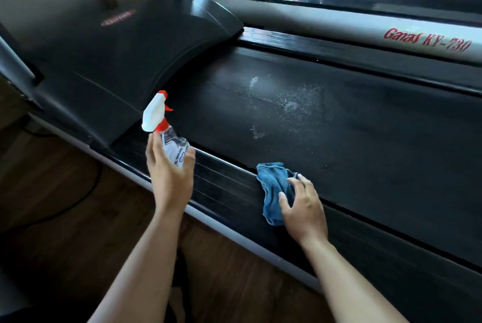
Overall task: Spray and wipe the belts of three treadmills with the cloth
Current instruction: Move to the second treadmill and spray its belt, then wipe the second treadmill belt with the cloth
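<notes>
Dark wooden floor [65, 187] beside a black treadmill belt [365, 140] speckled with white spray droplets [289, 103], left hand [169, 174] grasping a clear spray bottle with white-and-red trigger head [163, 127], right hand [303, 208] gripping a crumpled blue cloth [273, 189] on the ribbed black side rail [224, 184], second treadmill's grey frame with red lettering [339, 25] behind.

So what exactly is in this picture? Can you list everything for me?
treadmill: two, the near one black, the far one grey with red lettering, side by side
belt: one, black, near treadmill
spray droplets: one patch, whitish, mid-belt
motor cover: one, black with a red logo, left of the belt
spray bottle: one, clear with a white and red trigger, above the near side rail
cloth: one, blue, on the near side rail
floor: brown wood, below
cable: one, black, on the floor at left
left hand: holds the spray bottle
right hand: grips the cloth
</notes>
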{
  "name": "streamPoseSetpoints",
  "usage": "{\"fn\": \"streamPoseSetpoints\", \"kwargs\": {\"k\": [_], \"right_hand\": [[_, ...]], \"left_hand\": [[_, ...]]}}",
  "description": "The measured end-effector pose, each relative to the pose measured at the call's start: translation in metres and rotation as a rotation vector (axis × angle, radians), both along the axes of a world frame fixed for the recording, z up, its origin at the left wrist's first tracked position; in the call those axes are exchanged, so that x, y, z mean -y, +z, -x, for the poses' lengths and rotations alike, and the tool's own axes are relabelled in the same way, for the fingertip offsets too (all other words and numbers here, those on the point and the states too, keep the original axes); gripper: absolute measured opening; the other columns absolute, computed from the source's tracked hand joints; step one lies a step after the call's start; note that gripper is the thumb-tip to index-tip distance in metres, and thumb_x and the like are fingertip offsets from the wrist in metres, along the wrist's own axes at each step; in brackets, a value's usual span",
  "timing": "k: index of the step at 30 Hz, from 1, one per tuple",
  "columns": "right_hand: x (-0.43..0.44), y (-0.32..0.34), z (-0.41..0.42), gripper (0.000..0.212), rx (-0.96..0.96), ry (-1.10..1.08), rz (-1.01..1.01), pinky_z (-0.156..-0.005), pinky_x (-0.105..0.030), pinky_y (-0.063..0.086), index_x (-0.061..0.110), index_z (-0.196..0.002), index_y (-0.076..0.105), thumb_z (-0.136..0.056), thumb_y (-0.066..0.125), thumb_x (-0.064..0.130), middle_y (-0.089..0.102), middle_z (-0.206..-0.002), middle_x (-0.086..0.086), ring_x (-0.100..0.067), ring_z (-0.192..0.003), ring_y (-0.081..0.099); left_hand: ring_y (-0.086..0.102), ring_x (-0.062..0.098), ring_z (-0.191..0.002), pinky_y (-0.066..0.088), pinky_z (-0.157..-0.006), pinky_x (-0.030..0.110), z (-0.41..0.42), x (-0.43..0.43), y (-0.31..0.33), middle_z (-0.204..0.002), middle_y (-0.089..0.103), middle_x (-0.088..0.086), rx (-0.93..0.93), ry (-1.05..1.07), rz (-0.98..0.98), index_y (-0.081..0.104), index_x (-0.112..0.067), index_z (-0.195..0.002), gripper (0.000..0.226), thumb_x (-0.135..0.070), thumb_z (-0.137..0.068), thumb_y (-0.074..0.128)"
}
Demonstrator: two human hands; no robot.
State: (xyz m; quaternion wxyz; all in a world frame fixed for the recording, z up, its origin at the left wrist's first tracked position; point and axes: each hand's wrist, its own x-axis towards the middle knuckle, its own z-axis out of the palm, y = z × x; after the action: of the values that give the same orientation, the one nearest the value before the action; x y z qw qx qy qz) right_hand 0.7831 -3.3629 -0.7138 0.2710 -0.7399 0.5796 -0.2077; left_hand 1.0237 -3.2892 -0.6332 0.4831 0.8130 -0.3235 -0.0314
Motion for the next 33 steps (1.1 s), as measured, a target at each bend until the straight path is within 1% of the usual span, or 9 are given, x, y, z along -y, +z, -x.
{"fn": "streamPoseSetpoints", "kwargs": {"k": [7,10,14,18,20,22,26,28,33], "right_hand": [[0.002,-0.001,0.039,0.042,-0.015,-0.05,-0.019,-0.114,-0.043,0.032,0.014,-0.132,0.057,-0.093,0.06,0.029,0.048,-0.146,-0.006,-0.025,-0.138,0.039],[0.008,-0.005,0.054,0.038,-0.012,-0.082,-0.007,-0.114,-0.044,0.032,0.014,-0.128,0.059,-0.093,0.061,0.027,0.05,-0.143,-0.008,-0.027,-0.137,0.041],[0.024,-0.011,0.07,0.035,-0.018,-0.13,-0.004,-0.113,-0.047,0.032,0.014,-0.127,0.06,-0.094,0.059,0.025,0.05,-0.143,-0.009,-0.029,-0.137,0.04],[0.044,-0.021,0.079,0.033,-0.034,-0.147,0.017,-0.114,-0.049,0.03,0.014,-0.126,0.06,-0.094,0.058,0.023,0.048,-0.145,-0.009,-0.031,-0.138,0.038],[0.053,-0.026,0.079,0.033,-0.049,-0.148,0.038,-0.115,-0.049,0.028,0.014,-0.126,0.06,-0.094,0.058,0.023,0.048,-0.146,-0.01,-0.033,-0.139,0.037],[0.064,-0.03,0.076,0.032,-0.051,-0.151,0.053,-0.115,-0.049,0.027,0.014,-0.125,0.061,-0.094,0.059,0.022,0.048,-0.145,-0.01,-0.033,-0.14,0.036],[0.082,-0.037,0.066,0.031,-0.03,-0.15,0.079,-0.114,-0.051,0.029,0.013,-0.123,0.062,-0.093,0.061,0.02,0.05,-0.144,-0.011,-0.034,-0.138,0.039],[0.091,-0.038,0.059,0.031,-0.025,-0.146,0.083,-0.115,-0.05,0.028,0.013,-0.124,0.062,-0.094,0.06,0.02,0.049,-0.144,-0.01,-0.033,-0.139,0.038],[0.115,-0.039,0.038,0.032,-0.026,-0.11,0.094,-0.118,-0.049,0.023,0.015,-0.126,0.06,-0.095,0.058,0.022,0.048,-0.147,-0.008,-0.031,-0.142,0.034]], "left_hand": [[0.02,0.021,-0.149,0.018,-0.121,0.032,0.072,0.017,-0.011,-0.159,0.027,0.008,0.134,-0.313,-0.163,0.036,-0.015,-0.15,0.062,-0.032,-0.096,0.062],[0.012,0.028,-0.151,0.015,-0.123,0.039,0.104,0.038,-0.024,-0.162,0.02,0.01,0.098,-0.45,-0.317,0.036,-0.019,-0.15,0.061,-0.036,-0.096,0.059],[0.004,0.036,-0.151,0.008,-0.124,0.042,0.143,0.069,-0.05,-0.164,0.011,0.015,0.052,-0.505,-0.583,0.032,-0.027,-0.152,0.063,-0.047,-0.096,0.053],[-0.003,0.04,-0.151,0.006,-0.123,0.046,0.171,0.084,-0.078,-0.166,0.003,0.013,0.112,-0.479,-0.757,0.024,-0.037,-0.153,0.066,-0.059,-0.095,0.047],[0.0,0.041,-0.15,0.006,-0.123,0.045,0.176,0.085,-0.088,-0.165,0.008,0.011,0.177,-0.431,-0.747,0.028,-0.038,-0.152,0.062,-0.056,-0.096,0.047],[0.01,0.042,-0.149,0.007,-0.123,0.043,0.177,0.086,-0.094,-0.162,0.022,0.012,0.231,-0.403,-0.681,0.039,-0.034,-0.149,0.053,-0.048,-0.098,0.049],[0.039,0.045,-0.136,0.036,-0.115,0.048,0.173,0.089,-0.105,-0.144,0.051,0.014,0.302,-0.395,-0.503,0.065,-0.022,-0.127,0.035,-0.021,-0.093,0.064],[0.042,0.043,-0.133,0.042,-0.11,0.046,0.166,0.09,-0.106,-0.142,0.052,0.012,0.301,-0.409,-0.47,0.066,-0.02,-0.125,0.035,-0.014,-0.091,0.066],[0.045,0.04,-0.131,0.039,-0.11,0.044,0.118,0.104,-0.101,-0.143,0.05,0.011,0.379,-0.412,-0.348,0.065,-0.019,-0.126,0.038,-0.01,-0.089,0.069]]}}
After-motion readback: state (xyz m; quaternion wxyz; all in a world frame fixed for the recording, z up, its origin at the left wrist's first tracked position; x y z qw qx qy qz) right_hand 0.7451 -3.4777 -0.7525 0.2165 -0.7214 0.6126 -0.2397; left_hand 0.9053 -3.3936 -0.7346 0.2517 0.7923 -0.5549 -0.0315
